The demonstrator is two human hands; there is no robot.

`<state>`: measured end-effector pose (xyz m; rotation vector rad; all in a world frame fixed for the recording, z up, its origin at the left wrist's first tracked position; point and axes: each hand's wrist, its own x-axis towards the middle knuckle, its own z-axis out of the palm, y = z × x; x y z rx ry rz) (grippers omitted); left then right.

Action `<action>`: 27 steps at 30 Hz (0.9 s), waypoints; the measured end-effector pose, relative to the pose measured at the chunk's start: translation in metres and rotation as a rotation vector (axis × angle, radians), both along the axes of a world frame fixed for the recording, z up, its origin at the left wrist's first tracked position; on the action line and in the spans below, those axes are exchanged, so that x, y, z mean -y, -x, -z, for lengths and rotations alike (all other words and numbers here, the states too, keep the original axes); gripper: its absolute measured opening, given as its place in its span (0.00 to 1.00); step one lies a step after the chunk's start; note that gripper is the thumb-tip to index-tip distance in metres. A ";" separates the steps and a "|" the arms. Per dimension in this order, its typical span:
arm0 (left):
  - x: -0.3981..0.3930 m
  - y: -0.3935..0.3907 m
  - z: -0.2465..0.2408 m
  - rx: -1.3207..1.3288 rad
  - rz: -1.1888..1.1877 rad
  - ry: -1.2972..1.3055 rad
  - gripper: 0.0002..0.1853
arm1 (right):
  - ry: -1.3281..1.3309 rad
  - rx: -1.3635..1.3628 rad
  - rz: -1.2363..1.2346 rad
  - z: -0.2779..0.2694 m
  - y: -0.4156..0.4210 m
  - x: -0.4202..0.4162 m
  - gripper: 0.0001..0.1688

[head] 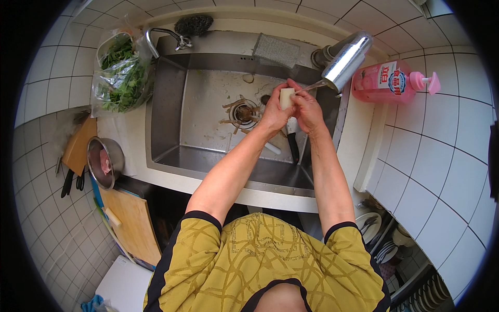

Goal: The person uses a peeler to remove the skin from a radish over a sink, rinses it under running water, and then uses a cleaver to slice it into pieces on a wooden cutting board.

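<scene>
A short, pale, peeled root vegetable piece [287, 98] is held between my two hands over the sink. My left hand [275, 112] grips it from the left, while my right hand [308, 111] presses on its right side with thumb and fingers. A thin stream of water from the chrome faucet [347, 62] falls onto my right fingers and the piece. Below the hands, a black-handled knife [293, 146] leans in the steel sink [202, 97], its blade partly hidden. A white handle [273, 148] lies beside it. Brown peelings [245, 113] cover the drain.
Bagged leafy greens [122, 74] stand left of the sink, near a small curved tap [156, 41]. Raw meat sits in a metal bowl [117, 156]. On a wooden cutting board [134, 222] rests another pale piece [113, 217]. A pink pump bottle [384, 82] stands at right.
</scene>
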<state>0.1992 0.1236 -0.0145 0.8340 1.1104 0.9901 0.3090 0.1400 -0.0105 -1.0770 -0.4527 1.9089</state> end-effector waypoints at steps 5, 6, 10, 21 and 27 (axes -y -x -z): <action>-0.002 0.001 0.000 0.147 -0.008 0.152 0.27 | -0.031 0.030 -0.044 0.001 -0.008 0.000 0.24; -0.004 0.000 -0.004 0.238 -0.013 0.243 0.25 | -0.060 0.067 -0.053 0.003 -0.010 0.001 0.24; -0.011 0.002 -0.013 0.510 -0.104 0.540 0.17 | -0.191 0.153 -0.161 0.016 -0.011 0.003 0.23; -0.018 -0.009 0.042 0.711 -0.333 0.577 0.14 | -0.793 0.661 -0.269 0.034 -0.003 0.013 0.20; -0.022 -0.044 0.013 0.079 -0.416 0.286 0.13 | -0.188 0.070 0.023 0.026 -0.002 -0.002 0.19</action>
